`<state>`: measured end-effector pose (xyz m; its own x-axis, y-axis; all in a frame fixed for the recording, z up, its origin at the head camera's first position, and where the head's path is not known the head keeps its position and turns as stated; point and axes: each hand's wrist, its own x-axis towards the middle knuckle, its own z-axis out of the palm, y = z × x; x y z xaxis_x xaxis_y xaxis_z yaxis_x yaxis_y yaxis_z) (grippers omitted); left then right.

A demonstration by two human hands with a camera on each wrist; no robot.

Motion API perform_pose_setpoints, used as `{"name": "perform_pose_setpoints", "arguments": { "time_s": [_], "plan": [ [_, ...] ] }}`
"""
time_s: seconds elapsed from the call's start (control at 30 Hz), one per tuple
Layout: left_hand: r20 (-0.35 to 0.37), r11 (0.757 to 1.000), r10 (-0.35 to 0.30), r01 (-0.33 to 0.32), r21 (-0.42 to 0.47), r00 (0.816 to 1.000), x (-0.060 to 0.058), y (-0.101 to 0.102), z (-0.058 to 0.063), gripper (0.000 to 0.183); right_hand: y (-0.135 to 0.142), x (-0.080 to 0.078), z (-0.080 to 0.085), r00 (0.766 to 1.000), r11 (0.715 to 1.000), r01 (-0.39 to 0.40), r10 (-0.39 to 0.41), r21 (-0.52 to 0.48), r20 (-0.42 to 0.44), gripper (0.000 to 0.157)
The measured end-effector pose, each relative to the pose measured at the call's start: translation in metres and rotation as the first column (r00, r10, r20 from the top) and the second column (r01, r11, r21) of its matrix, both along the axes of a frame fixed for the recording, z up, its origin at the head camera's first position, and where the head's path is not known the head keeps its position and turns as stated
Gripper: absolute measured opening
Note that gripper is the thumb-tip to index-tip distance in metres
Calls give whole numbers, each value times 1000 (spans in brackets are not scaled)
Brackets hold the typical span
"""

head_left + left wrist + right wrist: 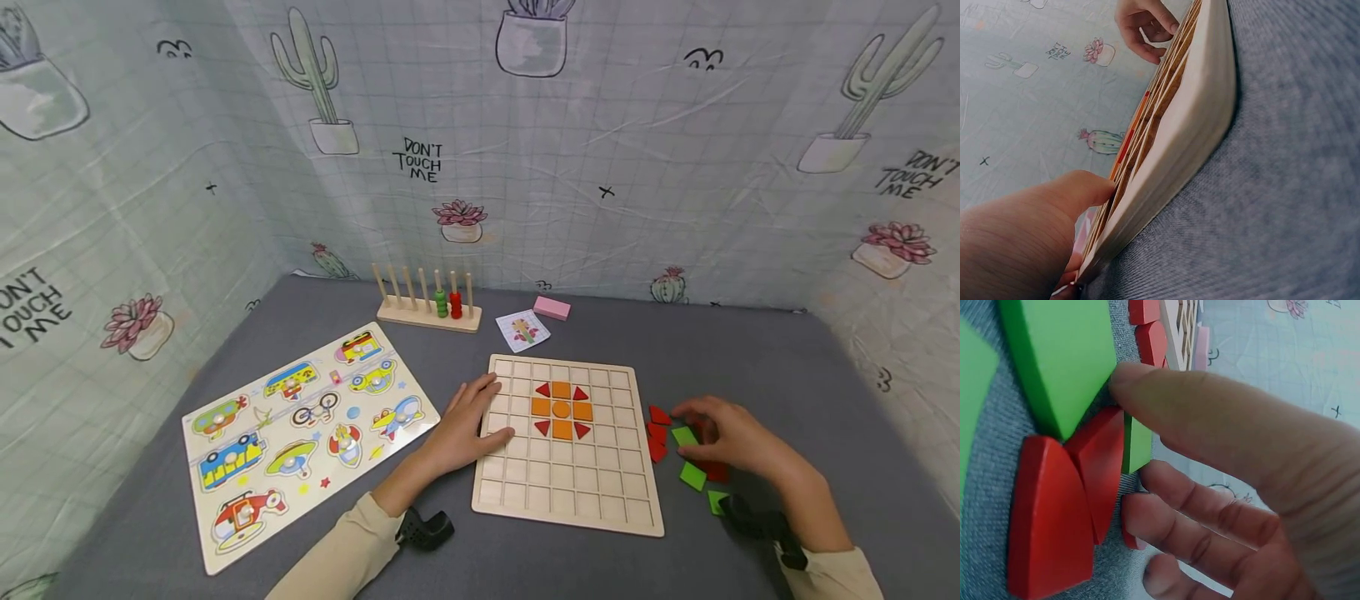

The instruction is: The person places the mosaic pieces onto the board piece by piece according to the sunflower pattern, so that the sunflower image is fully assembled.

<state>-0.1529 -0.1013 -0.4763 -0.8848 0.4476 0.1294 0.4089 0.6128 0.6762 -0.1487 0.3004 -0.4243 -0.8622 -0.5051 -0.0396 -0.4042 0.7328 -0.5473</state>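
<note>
My left hand [467, 419] rests across the left edge of a square wooden grid board [600, 492], its thumb on the top face. Orange squares [561, 430], an orange circle [561, 409] and red triangles [581, 392] form a pattern in the grid. Right of the board, my right hand [731, 433] hovers low over loose pieces, thumb and fingers apart. A green piece [684, 436] lies between them in the head view. In the right wrist view the thumb is by a corner of a large green piece [1063, 356], beside curved red pieces [1054, 519].
At left lies a vehicle puzzle board [300, 483]. Behind stands a wooden peg rack [427, 315] with green and red beads. Near it are a pattern card [522, 331] and a pink block [552, 307]. More red pieces [657, 433] lie along the board's right edge.
</note>
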Motion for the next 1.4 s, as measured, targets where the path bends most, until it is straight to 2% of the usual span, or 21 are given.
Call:
{"name": "perform_pose_setpoints", "arguments": {
  "time_s": [0.23,0.5,0.7,0.93,1.17,1.4],
  "plan": [
    [7,1000,-2,2,5,1000,-1,0,-1,72,2,1,-1,999,1000,7,-7,-5,-38,28],
    [11,1000,4,-4,6,1000,1,0,0,72,1,1,-3,997,1000,8,-8,3,-79,22],
    [14,1000,8,-8,-3,1000,2,0,0,72,-2,2,-5,987,999,-27,21,-39,-157,23],
    [13,1000,8,-8,12,1000,1,0,0,72,-22,5,2,995,994,-67,59,-89,-85,23],
    [14,1000,10,-10,-6,1000,2,1,3,72,-48,8,6,990,984,-130,122,-122,-76,24],
    [2,1000,11,-11,-13,1000,2,1,2,72,-71,12,9,985,977,-172,169,-130,-30,24]
  ]
}}
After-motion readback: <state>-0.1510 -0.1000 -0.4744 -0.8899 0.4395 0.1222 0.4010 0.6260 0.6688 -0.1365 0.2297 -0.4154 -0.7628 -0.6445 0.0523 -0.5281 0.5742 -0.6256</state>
